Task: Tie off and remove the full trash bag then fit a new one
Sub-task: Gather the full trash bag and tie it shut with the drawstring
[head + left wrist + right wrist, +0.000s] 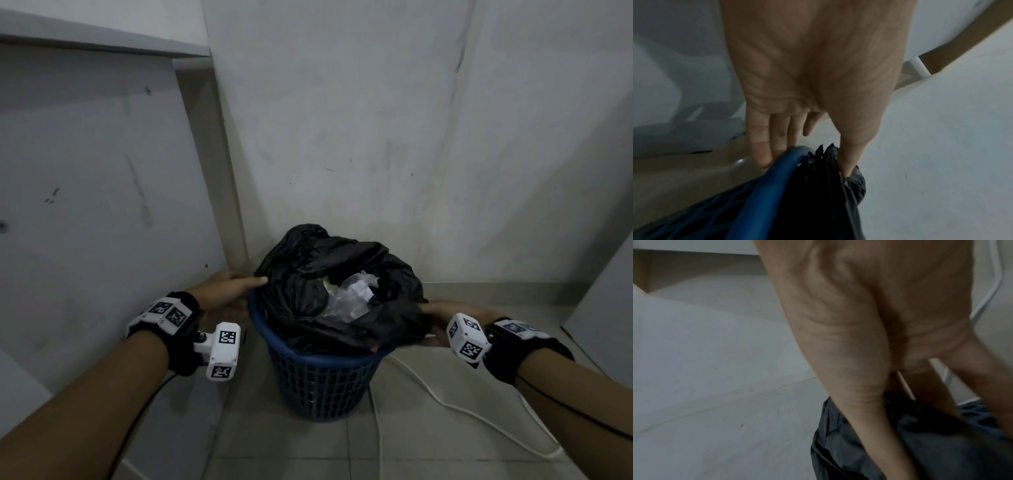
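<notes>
A blue mesh basket (pixel 322 380) stands on the floor in a corner. It holds a black trash bag (pixel 308 274) whose mouth gapes over white and clear rubbish (pixel 349 294). My left hand (pixel 233 287) is at the basket's left rim. In the left wrist view that hand (pixel 807 165) pinches the bunched bag edge (pixel 818 203): the thumb presses the plastic, and the fingers reach down outside the blue rim (pixel 772 178). My right hand (pixel 442 315) holds the bag's right edge. In the blurred right wrist view this hand (pixel 941 434) has the plastic (pixel 849 451) between thumb and fingers.
White walls close the corner behind the basket. A white panel (pixel 85 205) and a slanted post (pixel 212 154) stand on the left. A white cable (pixel 462 407) trails over the tiled floor (pixel 308 452) to the right of the basket.
</notes>
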